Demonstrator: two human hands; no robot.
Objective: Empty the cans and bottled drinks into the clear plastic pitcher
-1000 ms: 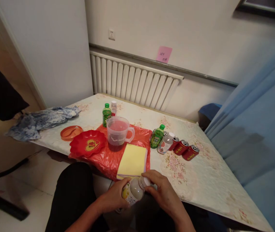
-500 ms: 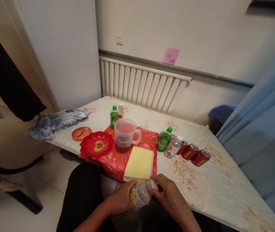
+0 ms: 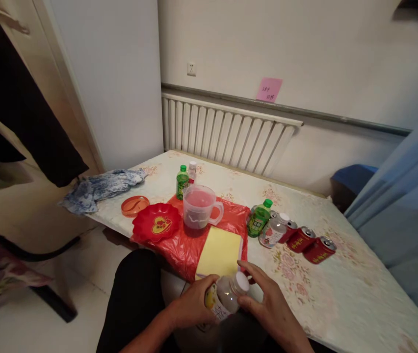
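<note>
Low in the view, over my lap at the table's near edge, I hold a small clear bottle [image 3: 226, 296] with a white cap and a yellow fruit label. My left hand [image 3: 193, 308] is wrapped round its body. My right hand [image 3: 268, 304] curls round the capped end, fingers closed on the cap. Just beyond lies a yellow cloth [image 3: 219, 253] on a red plastic sheet [image 3: 179, 247], with a clear measuring jug [image 3: 198, 212] of pink liquid behind it.
A red dish [image 3: 156, 223], an orange lid [image 3: 134, 205], green bottles [image 3: 181, 182] [image 3: 259, 218], a lying clear bottle [image 3: 273, 230] and red cans [image 3: 308, 244] stand on the flowered table [image 3: 341, 289]. A blue-patterned cloth [image 3: 98, 187] lies at its left corner. A radiator lines the wall.
My head has turned left, so everything has shifted right in the view. Both hands have stayed on the bottle, and its cap end has tipped up slightly.
</note>
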